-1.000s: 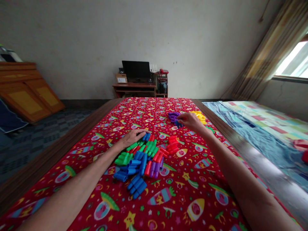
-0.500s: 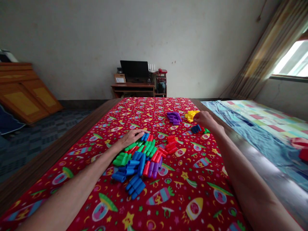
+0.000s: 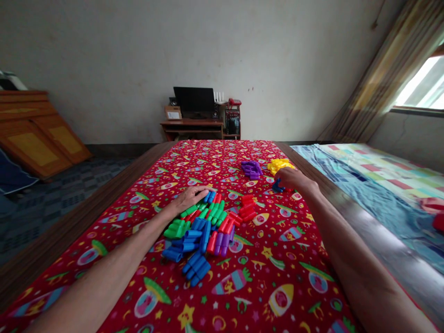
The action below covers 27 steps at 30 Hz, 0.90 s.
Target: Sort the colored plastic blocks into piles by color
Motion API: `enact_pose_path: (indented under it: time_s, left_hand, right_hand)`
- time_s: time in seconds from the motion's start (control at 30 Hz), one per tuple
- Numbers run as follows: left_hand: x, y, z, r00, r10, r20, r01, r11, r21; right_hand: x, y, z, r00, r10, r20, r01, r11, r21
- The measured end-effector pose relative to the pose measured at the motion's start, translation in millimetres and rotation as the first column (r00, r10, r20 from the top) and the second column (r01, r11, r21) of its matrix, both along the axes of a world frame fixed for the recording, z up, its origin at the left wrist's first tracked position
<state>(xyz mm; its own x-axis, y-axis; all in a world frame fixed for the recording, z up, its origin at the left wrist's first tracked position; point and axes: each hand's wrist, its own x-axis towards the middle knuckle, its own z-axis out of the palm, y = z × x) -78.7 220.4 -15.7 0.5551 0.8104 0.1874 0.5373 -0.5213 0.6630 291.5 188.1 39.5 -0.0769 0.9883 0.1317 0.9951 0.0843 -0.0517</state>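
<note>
- Head view, centre: left hand (image 3: 189, 198) laid palm-down, fingers loosely spread and flat on the far-left edge of the mixed pile of blocks (image 3: 201, 229), gripping nothing.
- Further right: right hand (image 3: 293, 178) with fingers curled narrow over a blue block (image 3: 277, 187), pressed to the tablecloth (image 3: 263, 277).
- Just beyond that hand: yellow blocks (image 3: 279, 164), touching or nearly so; cannot tell which.
- Left of the yellow ones: purple blocks (image 3: 251, 169), apart from both hands.
- Between pile and right hand: a few red blocks (image 3: 247, 208).
- Under everything: a red rocket-print cloth on a wooden table (image 3: 83, 215).
</note>
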Motion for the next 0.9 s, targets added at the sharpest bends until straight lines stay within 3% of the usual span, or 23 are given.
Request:
enact_pose_path:
  time_s: [0.13, 0.23, 0.37, 0.5, 0.73, 0.9]
  left_hand:
    - [1.1, -0.8, 1.5, 1.0, 0.003, 0.001, -0.003, 1.0, -0.001]
    - [1.3, 0.1, 1.3, 1.0, 0.0, 0.001, 0.0, 1.0, 0.002]
    - [1.7, -1.3, 2.3, 1.0, 0.002, 0.0, -0.002, 1.0, 0.016]
    - [2.4, -7.4, 8.1, 1.0, -0.013, 0.021, 0.013, 1.0, 0.002]
    - [10.0, -8.9, 10.3, 0.99, -0.143, -0.011, 0.142, 0.986, -0.082]
    - [16.9, -7.8, 7.3, 0.988, -0.138, -0.07, 0.137, 0.99, -0.026]
  right_hand:
    - [-2.0, 6.3, 5.4, 0.998, 0.058, -0.03, -0.059, 0.997, -0.04]
    - [-5.8, 10.1, 10.3, 0.974, 0.148, -0.174, -0.152, 0.988, -0.013]
    - [-25.1, 12.4, 9.8, 0.846, 0.217, -0.487, -0.227, 0.973, 0.04]
    - [-66.1, 8.4, 0.4, 0.717, 0.244, -0.653, -0.208, 0.969, 0.135]
    - [-141.5, -20.2, -24.2, 0.638, 0.326, -0.698, -0.277, 0.942, 0.187]
    - [-137.5, -19.6, -22.5, 0.655, 0.358, -0.665, -0.34, 0.926, 0.164]
